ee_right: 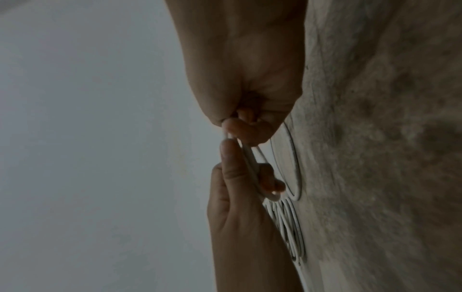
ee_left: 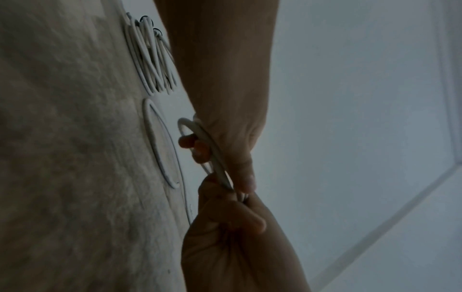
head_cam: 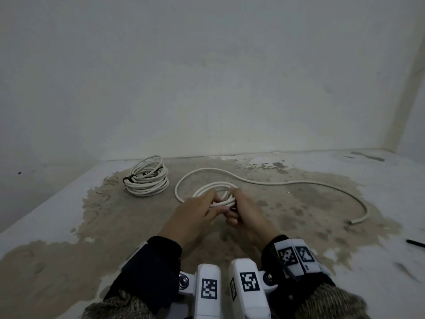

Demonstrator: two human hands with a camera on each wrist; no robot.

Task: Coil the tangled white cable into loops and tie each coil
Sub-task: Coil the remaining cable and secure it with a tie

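A small coil of white cable [head_cam: 218,196] is held just above the stained floor between both hands. My left hand [head_cam: 212,200] grips its left side, thumb on top and fingers through the loops, as the left wrist view shows on the coil [ee_left: 207,142]. My right hand [head_cam: 232,202] pinches the right side of the coil [ee_right: 246,156] with curled fingers. The loose cable [head_cam: 264,181] runs from the coil in a wide loop, then right to its cut end [head_cam: 351,222]. A finished coil [head_cam: 148,180] with a black tie [head_cam: 128,180] lies at the back left.
A white wall [head_cam: 207,88] rises close behind the cables, with a corner at the right. The floor [head_cam: 138,226] has a brown stained patch under the work. A thin black strip [head_cam: 415,243] lies on the floor at the far right.
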